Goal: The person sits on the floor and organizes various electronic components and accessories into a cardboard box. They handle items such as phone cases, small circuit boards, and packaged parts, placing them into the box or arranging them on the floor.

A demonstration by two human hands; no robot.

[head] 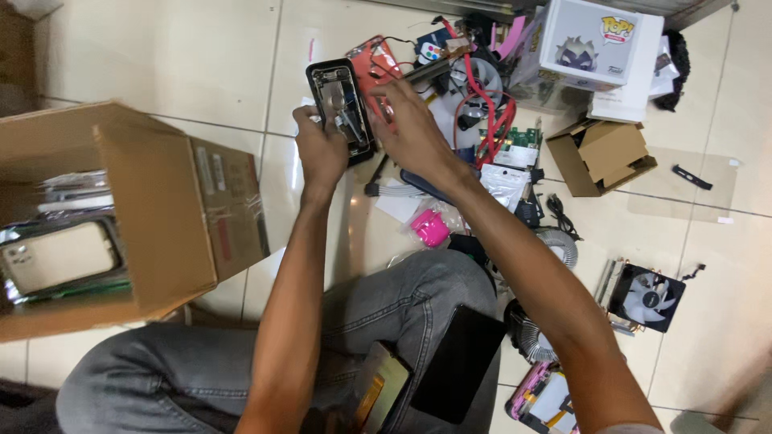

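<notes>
1. The left hand [320, 149] grips the opened phone [342, 108] by its left edge, fingers wrapped around, holding it above the floor [241, 64] so the inside faces up.
2. The right hand [414, 128] rests on its right side; fingers pressed there, pinch unclear.
3. A cardboard box [137, 209] stands left.

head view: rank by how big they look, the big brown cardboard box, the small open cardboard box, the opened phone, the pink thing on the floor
1. Big brown cardboard box, though it sits nearer the camera.
2. Small open cardboard box.
3. Opened phone, close behind it.
4. Pink thing.
</notes>
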